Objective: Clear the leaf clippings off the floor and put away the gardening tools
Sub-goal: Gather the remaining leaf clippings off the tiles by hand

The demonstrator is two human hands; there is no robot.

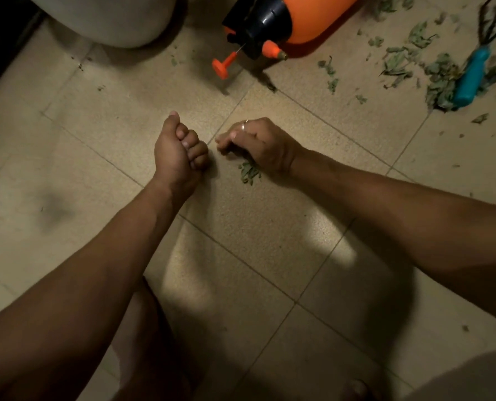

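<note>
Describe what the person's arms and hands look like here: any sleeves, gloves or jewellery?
Both forearms are bare up to the frame edge: no sleeves, gloves or watch in view. The right hand wears a thin, light metallic ring on one finger. The left hand shows no jewellery. Nails look short and unpainted. The dim lighting hides finer detail.

This looks like a home, perhaps a balcony or utility corner where potted plants are tended, seen in dim light. The floor [102, 157] is beige speckled tile with thin grout lines, and leaf clippings [440, 73] lie scattered across it at the upper right. An orange sprayer [296, 18] lies on its side near a pale, rounded pot [105, 18], and a hand rake [472, 73] with a teal handle rests among the clippings.
</note>
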